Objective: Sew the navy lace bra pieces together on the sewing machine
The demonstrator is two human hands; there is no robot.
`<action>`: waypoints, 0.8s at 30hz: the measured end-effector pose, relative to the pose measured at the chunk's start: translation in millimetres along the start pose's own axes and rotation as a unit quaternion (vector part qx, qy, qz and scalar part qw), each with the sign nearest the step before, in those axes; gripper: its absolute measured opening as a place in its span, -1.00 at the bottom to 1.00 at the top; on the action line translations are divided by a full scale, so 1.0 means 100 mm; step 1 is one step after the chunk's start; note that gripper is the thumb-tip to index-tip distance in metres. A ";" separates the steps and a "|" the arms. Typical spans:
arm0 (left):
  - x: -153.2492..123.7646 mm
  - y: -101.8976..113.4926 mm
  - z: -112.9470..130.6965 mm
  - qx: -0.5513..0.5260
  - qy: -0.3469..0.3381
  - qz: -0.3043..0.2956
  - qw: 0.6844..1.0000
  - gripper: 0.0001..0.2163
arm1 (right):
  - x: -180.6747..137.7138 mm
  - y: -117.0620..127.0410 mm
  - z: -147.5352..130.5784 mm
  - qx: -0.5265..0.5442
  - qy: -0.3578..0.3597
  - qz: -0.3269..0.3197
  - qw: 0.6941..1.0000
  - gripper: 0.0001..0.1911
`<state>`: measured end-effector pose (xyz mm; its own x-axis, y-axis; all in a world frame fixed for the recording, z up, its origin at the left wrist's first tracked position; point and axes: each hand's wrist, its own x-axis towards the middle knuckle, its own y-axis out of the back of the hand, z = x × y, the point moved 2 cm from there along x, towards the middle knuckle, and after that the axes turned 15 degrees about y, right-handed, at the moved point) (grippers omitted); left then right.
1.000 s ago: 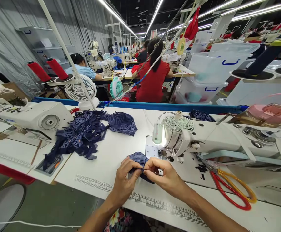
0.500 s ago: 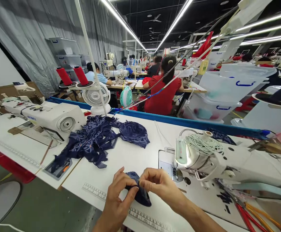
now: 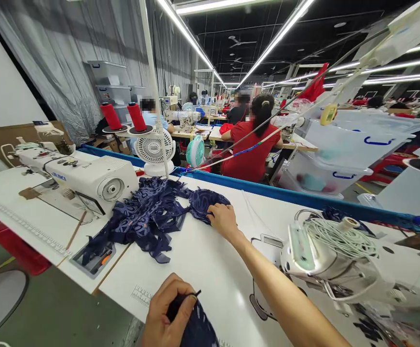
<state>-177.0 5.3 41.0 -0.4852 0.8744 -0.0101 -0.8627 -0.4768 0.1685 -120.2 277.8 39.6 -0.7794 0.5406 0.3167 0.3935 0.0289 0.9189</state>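
Observation:
My left hand [image 3: 168, 313] is at the near table edge, fingers closed around a small navy lace piece [image 3: 197, 330]. My right hand [image 3: 223, 219] reaches across the white table [image 3: 202, 260] and rests on the edge of a pile of navy lace pieces [image 3: 152, 214], fingers curled onto a rounded cup-shaped piece [image 3: 206, 200]. Whether it grips that piece is unclear. A white sewing machine [image 3: 336, 262] with a lit lamp and a coiled white cord stands just right of my right forearm.
A second white sewing machine [image 3: 87, 178] stands at the left, with red thread cones [image 3: 123, 115] and a small white fan [image 3: 154, 152] behind. A blue rail [image 3: 285, 195] edges the table's far side. Other workers sit at machines beyond, one in a red shirt [image 3: 253, 154]. Clear plastic bins [image 3: 340, 149] stand at the right.
My right hand let go of the small piece and reached forward to the lace pile. My left hand pulled the small piece back toward me. The view tilted up.

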 end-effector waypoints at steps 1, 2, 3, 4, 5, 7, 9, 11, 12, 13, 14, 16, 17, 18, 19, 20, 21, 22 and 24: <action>0.00 0.03 -0.02 -0.001 0.002 0.005 1.000 -0.77 | 0.01 -0.02 0.00 -0.004 -0.005 -0.006 1.000 -0.79; 0.00 0.06 -0.04 -0.002 0.004 0.009 1.000 -0.77 | 0.02 -0.03 0.01 -0.004 -0.011 -0.010 1.000 -0.75; 0.00 0.08 -0.06 -0.003 0.008 0.011 1.000 -0.77 | 0.03 -0.03 0.02 -0.003 -0.017 -0.012 1.000 -0.73; 0.00 0.09 -0.08 -0.004 0.012 0.011 1.000 -0.78 | 0.05 -0.03 0.04 0.000 -0.025 -0.014 1.000 -0.72; 0.00 0.10 -0.09 -0.004 0.014 0.008 1.000 -0.78 | 0.06 -0.02 0.06 0.004 -0.034 -0.014 0.999 -0.71; 0.01 0.10 -0.09 -0.006 0.015 -0.001 1.000 -0.78 | 0.11 0.02 0.10 0.012 -0.050 -0.008 0.999 -0.72; 0.02 0.07 -0.08 -0.007 0.012 -0.009 1.000 -0.78 | 0.15 0.09 0.11 0.015 -0.060 0.016 0.998 -0.77; 0.03 0.03 -0.05 -0.006 0.007 -0.017 1.000 -0.79 | 0.17 0.19 0.07 0.009 -0.058 0.061 0.996 -0.71; 0.04 0.02 -0.03 -0.005 0.003 -0.022 1.000 -0.79 | 0.17 0.25 0.02 0.005 -0.049 0.086 0.995 -0.67; 0.04 0.00 -0.01 -0.003 -0.002 -0.025 1.000 -0.80 | 0.15 0.31 -0.04 0.005 -0.033 0.105 0.994 -0.64; 0.05 0.00 0.03 0.002 -0.011 -0.022 1.000 -0.81 | 0.11 0.37 -0.13 0.009 -0.007 0.116 0.993 -0.64; 0.06 0.01 0.12 0.022 -0.035 0.000 0.999 -0.85 | -0.05 0.49 -0.34 0.029 0.066 0.106 0.992 -0.68; 0.07 0.02 0.18 0.041 -0.050 0.012 0.998 -0.86 | -0.17 0.54 -0.46 0.047 0.114 0.086 0.989 -0.70; 0.09 0.03 0.24 0.063 -0.061 0.020 0.996 -0.87 | -0.32 0.59 -0.58 0.070 0.163 0.062 0.982 -0.73; 0.11 0.02 0.30 0.084 -0.068 0.014 0.994 -0.87 | -0.49 0.65 -0.69 0.100 0.217 0.030 0.971 -0.74; 0.13 0.01 0.36 0.099 -0.071 -0.008 0.993 -0.87 | -0.67 0.70 -0.79 0.153 0.277 0.001 0.949 -0.73; 0.15 -0.02 0.40 0.104 -0.069 -0.041 0.991 -0.88 | -0.86 0.76 -0.85 0.204 0.292 -0.020 0.934 -0.73; 0.18 -0.06 0.42 0.099 -0.061 -0.076 0.990 -0.89 | -1.04 0.82 -0.87 0.253 0.263 -0.027 0.931 -0.74; 0.22 -0.17 0.42 0.079 -0.045 -0.124 0.988 -0.91 | -1.36 0.91 -0.79 0.333 0.141 -0.025 0.932 -0.77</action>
<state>-167.1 36.0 79.2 -0.2409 0.9704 0.0164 -0.9168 -0.2331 0.3244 -17.1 140.4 99.3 -0.8654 0.2842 0.4126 0.4948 0.6144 0.6146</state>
